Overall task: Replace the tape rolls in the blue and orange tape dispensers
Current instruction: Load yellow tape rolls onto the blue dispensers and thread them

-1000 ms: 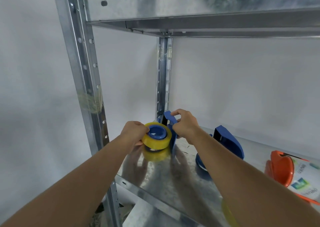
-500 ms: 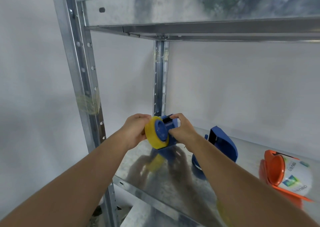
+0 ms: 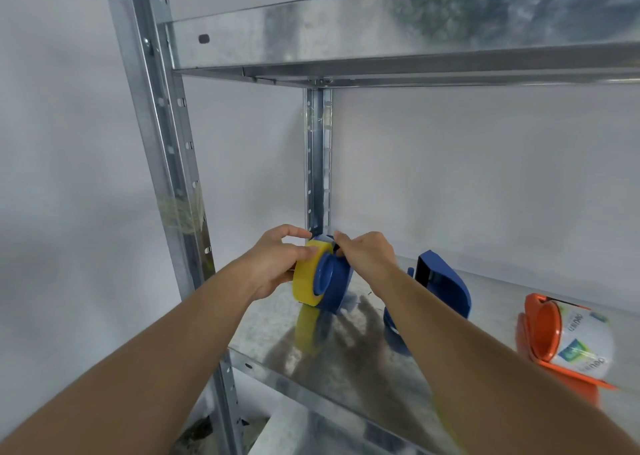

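Observation:
A yellow tape roll (image 3: 304, 283) sits on the hub of a blue dispenser half (image 3: 337, 283), held upright just above the metal shelf (image 3: 346, 378). My left hand (image 3: 277, 264) grips the yellow roll from the left. My right hand (image 3: 367, 255) pinches the top of the blue dispenser half. The other blue dispenser part (image 3: 440, 288) stands on the shelf to the right, partly behind my right forearm. An orange dispenser (image 3: 540, 333) with a white printed tape roll (image 3: 581, 343) lies at the far right.
A steel upright (image 3: 166, 163) stands at the left front and another upright (image 3: 317, 163) in the back corner. The upper shelf (image 3: 398, 42) hangs overhead. White walls close the back and the left side. Below the shelf edge lies a lower level.
The yellow roll and blue dispenser half have turned from lying flat to standing on edge, and the two are now pressed together. Both hands stay on them.

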